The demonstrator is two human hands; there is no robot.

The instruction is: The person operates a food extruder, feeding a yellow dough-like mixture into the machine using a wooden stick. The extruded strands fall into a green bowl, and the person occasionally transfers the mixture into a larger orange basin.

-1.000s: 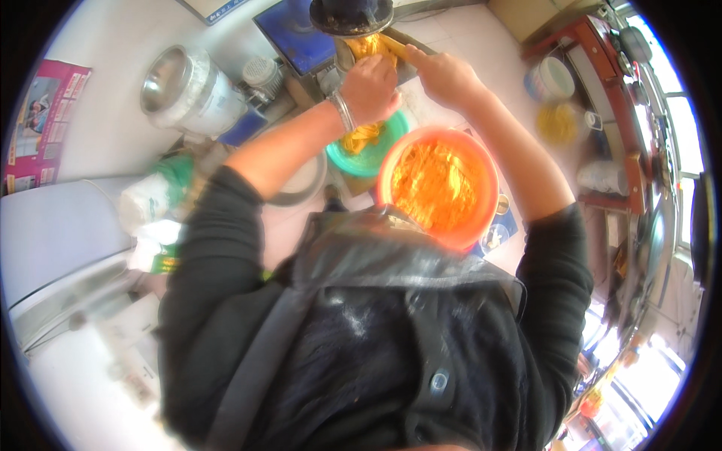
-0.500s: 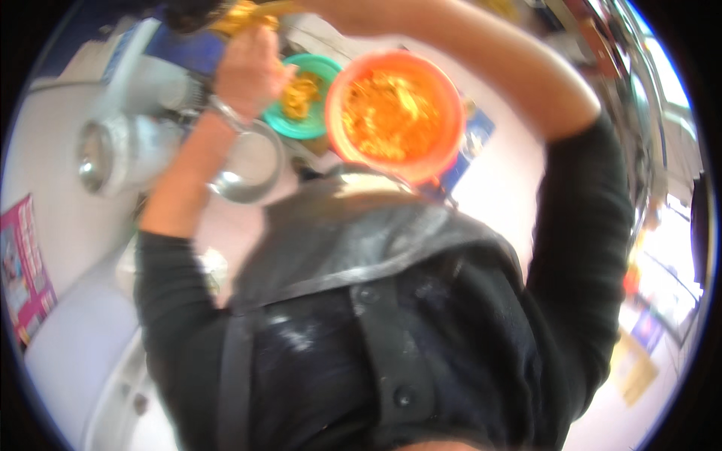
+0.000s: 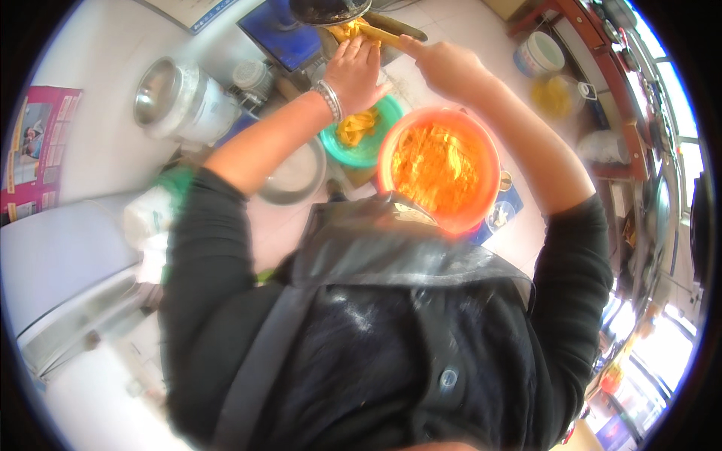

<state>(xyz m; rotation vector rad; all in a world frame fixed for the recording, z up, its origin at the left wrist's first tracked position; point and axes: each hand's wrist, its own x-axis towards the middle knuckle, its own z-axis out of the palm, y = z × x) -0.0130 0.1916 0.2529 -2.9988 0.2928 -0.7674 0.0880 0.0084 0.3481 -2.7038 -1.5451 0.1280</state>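
My right hand is closed round the end of a flat yellow-brown wooden handle; the tool's head is hard to make out. My left hand reaches out with fingers stretched and thumb apart, fingertips against yellow-orange food pieces beside the handle. Just above those pieces is a dark round pan-like vessel, cut by the top edge. Below my left hand stands a green bowl with more yellow pieces. To its right is an orange-pink basin full of orange-coated food.
A metal bowl stands left of the green bowl. Farther left are a large silver pot and a wire-look container. At right, a white bucket sits by a red-brown shelf. A dark apron covers my front.
The view has shifted, so the bowls and basin sit lower and farther right. My right hand and the wooden handle now show clearly. My left fingers stay at the yellow pieces.
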